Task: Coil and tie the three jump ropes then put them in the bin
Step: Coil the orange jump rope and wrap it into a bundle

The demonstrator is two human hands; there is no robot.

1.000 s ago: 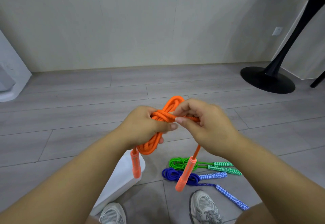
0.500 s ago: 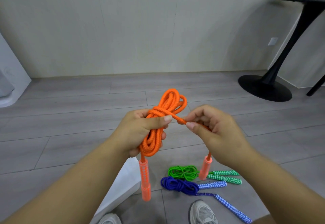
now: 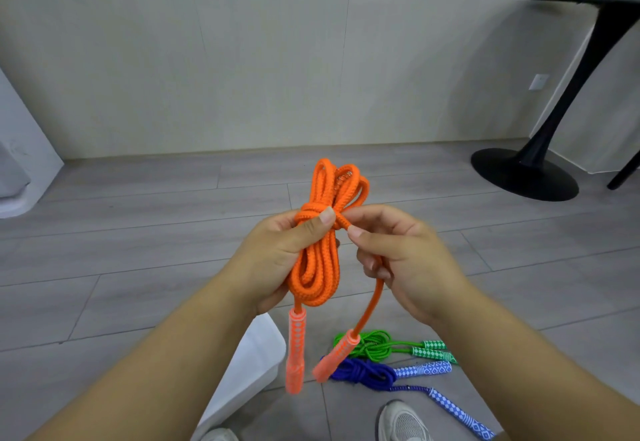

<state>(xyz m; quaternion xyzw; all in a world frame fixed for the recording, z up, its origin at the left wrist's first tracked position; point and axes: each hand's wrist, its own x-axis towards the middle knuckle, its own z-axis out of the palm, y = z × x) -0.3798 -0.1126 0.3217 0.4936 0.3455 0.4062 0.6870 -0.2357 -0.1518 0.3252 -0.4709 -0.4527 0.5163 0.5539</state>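
A: How will that orange braided-cord jump rope (image 3: pixel 313 264) handle?

B: Soft, light and floppy, I'd judge. The coil keeps its shape only while it is squeezed. It is best taken round the middle of the bundle, just under the wrap. That is where the left hand (image 3: pixel 273 257) grips it, fingers curled round the strands and thumb pressed on the knot.

A: And the right hand (image 3: pixel 408 260)?

B: Its fingers pinch the free tail right beside the wrap. The tail then runs down under the palm to one ribbed orange plastic handle (image 3: pixel 334 357). The second orange handle (image 3: pixel 296 350) hangs straight below the coil.

A: Where is it all?

B: Held in the air, above the grey plank floor (image 3: pixel 138 233). The coiled green jump rope (image 3: pixel 374 347) and coiled blue jump rope (image 3: pixel 363 371) lie down there, beside the white plastic bin (image 3: pixel 252 361).

A: Any change from half a second back?

B: The right hand has closed in on the knot. Before, it held the tail drawn out sideways. The bundle also stands higher.
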